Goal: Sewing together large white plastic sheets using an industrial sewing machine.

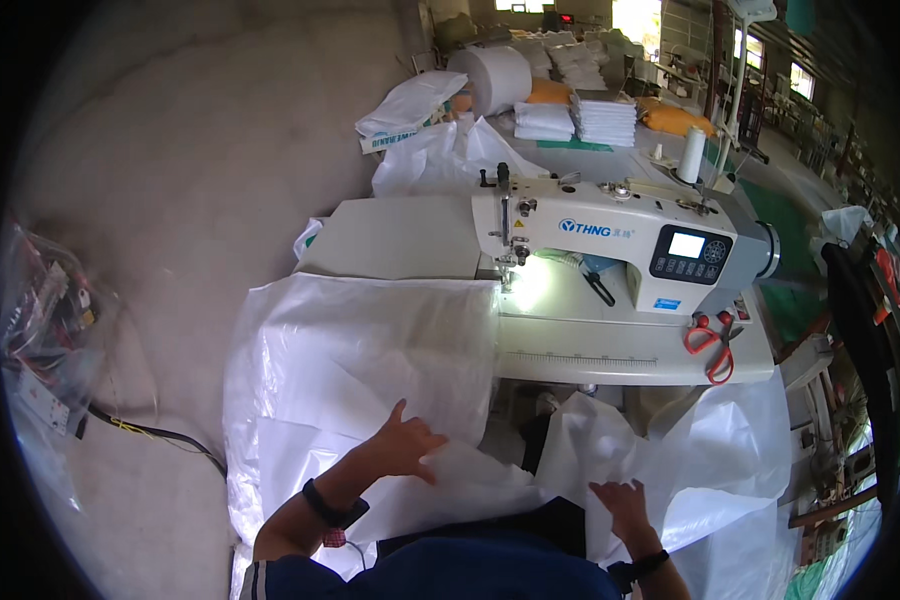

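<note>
Sheeting (370, 345), wht, lies under L hand (406, 448).

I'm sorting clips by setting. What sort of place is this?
Probably a sewing workshop or small factory: there's a large white sewing machine, a cone of white thread standing behind it, and a wide spread of glossy white sheeting in front.

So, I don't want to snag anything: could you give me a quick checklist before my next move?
1. Work light on: ok, glowing.
2. Thread cone upright: ok.
3. Scissors away from the light: ok, at the machine bed's right end.
4. White sheet smooth: not ok, wrinkled.
5. Left hand and right hand off the bed: ok.
6. Right hand's grip: cannot tell.
</note>
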`<state>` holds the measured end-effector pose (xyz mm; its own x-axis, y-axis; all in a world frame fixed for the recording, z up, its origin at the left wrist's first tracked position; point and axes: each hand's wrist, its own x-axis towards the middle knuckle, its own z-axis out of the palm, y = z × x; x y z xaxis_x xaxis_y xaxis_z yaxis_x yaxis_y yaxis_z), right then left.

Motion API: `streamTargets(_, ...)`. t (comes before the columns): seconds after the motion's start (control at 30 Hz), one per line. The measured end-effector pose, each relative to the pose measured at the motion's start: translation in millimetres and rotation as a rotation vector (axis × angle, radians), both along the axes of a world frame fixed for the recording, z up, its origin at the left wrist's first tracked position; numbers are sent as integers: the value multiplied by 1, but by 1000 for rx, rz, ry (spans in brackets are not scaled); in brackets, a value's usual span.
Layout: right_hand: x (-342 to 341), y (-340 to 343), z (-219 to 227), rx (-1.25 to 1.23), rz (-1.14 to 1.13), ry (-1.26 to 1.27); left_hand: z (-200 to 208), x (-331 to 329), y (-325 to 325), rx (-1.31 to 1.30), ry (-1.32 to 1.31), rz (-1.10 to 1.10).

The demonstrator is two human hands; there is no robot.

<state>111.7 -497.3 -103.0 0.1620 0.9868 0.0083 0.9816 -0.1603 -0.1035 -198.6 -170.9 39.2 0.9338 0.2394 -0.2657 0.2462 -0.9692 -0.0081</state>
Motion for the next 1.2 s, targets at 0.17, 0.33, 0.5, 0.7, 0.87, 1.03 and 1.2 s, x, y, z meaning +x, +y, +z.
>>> streamTargets(0.17,34,-47,-53,-298,-192,-131,-3,-59,49,81,-317,-4)
streamTargets(0.33,34,-83,-45,-357,-204,-98,136,-138,136,10,-1263,442)
streamTargets(0.5,71,-82,42,67,-254,-95,197,-113,200,273,-1170,946)
streamTargets(0.7,117,-139,71,166,-528,-95,117,-40,261,930,-631,774)
streamTargets(0.87,146,-183,6,-792,-645,-80,71,16,235,704,-642,620)
streamTargets(1.03,122,-100,54,-266,-690,-385,70,36,191,734,-667,735)
streamTargets(1.2,22,56,165,346,-75,55,71,20,155,665,-701,730)
